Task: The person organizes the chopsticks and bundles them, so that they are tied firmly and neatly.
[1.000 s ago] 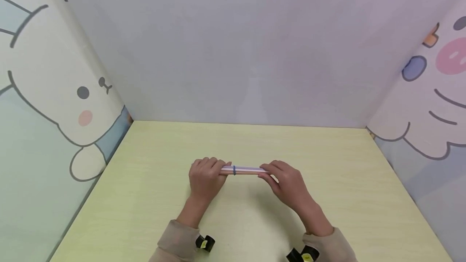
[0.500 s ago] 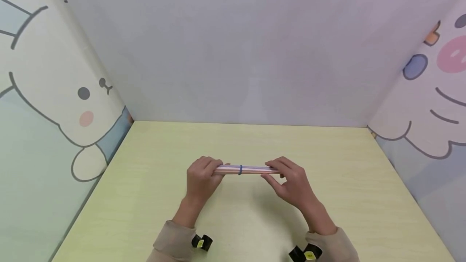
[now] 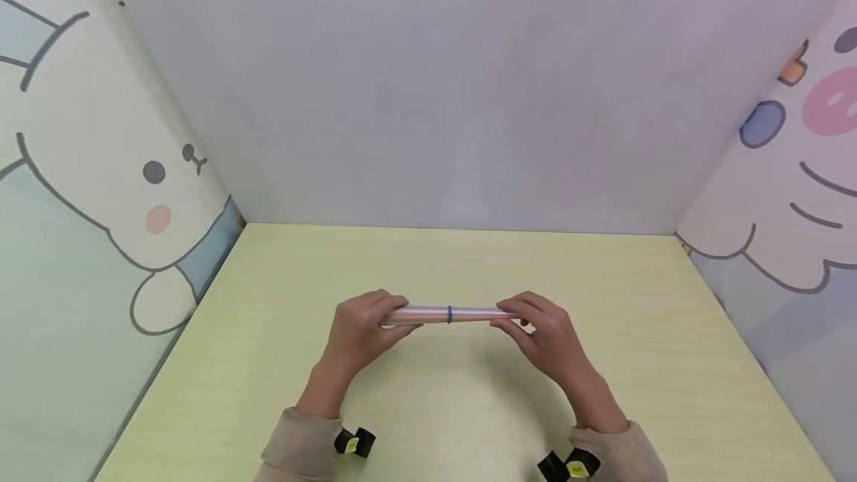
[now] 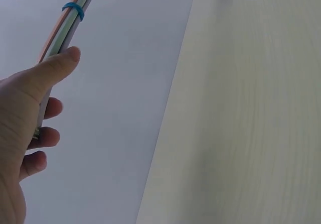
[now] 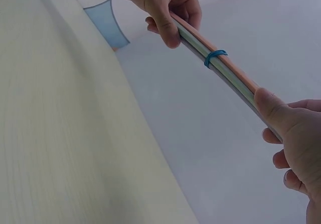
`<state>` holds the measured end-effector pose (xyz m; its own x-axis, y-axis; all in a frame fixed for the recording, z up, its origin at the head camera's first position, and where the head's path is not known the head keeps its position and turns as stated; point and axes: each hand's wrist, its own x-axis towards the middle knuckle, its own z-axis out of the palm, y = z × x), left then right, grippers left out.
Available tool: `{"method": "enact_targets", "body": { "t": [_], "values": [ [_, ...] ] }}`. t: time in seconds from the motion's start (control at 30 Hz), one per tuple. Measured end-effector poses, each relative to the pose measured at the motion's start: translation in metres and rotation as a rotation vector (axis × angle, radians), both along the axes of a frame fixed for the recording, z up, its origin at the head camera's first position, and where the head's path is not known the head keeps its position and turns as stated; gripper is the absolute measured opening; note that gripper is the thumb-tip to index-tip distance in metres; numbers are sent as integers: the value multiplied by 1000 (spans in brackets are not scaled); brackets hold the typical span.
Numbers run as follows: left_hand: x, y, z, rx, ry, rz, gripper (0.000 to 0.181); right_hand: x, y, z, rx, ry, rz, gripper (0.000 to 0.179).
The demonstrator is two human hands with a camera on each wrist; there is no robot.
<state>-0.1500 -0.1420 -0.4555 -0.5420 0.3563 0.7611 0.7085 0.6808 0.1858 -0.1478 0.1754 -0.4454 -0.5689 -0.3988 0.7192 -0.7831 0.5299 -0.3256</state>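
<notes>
Several long, thin pastel strips in orange, green, white and lilac form a bundle (image 3: 478, 314), bound near mid-length by a blue rubber band (image 3: 450, 314). Whether they are straws or folded paper I cannot tell. My left hand (image 3: 358, 329) pinches the left end, thumb below and fingers above. At the other end my right hand (image 3: 552, 337) pinches it between thumb and fingers. The bundle is held level above the table. In the right wrist view it bows slightly between the left hand (image 5: 163, 3) and the right hand (image 5: 303, 138). Fingers hide both ends.
A pale wooden table (image 3: 428, 266) lies under both hands. A plain grey wall (image 3: 462, 95) stands at its back, with cartoon-printed panels (image 3: 87, 132) at the sides. Black wrist cameras (image 3: 355, 442) sit at the cuffs.
My left hand has slid leftward toward the end of the bundle, its thumb now stretched along the underside. Bundle, band and right hand have shifted a little to the right.
</notes>
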Motion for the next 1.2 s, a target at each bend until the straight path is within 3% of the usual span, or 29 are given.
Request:
{"method": "enact_targets", "body": {
  "t": [0.1, 0.27, 0.4, 0.53, 0.7, 0.8, 1.0, 1.2],
  "values": [
    [-1, -4, 0, 8, -46, 1, 39, -1, 3, -2, 3, -13, 5, 24],
    [-5, -12, -3, 6, -149, 25, 40, -4, 6, -5, 10, -54, 36, 27],
    [-9, -16, -9, 26, -312, 37, 40, -9, 9, -11, 7, -98, 53, 29],
    [-12, -18, -14, 63, -508, 2, 37, -15, 12, -25, 17, -136, 42, 28],
    [-18, -20, -23, 97, -666, -54, 33, -20, 16, -45, 30, -247, 2, 22],
    [-22, -20, -29, 92, -708, -40, 33, -24, 17, -56, 39, -310, -25, 20],
    [-28, -18, -40, 15, -731, 113, 36, -32, 16, -71, 126, -327, -130, 16],
    [-32, -18, -49, 7, -748, 137, 37, -39, 12, -76, 140, -409, -176, 14]
  ]
}}
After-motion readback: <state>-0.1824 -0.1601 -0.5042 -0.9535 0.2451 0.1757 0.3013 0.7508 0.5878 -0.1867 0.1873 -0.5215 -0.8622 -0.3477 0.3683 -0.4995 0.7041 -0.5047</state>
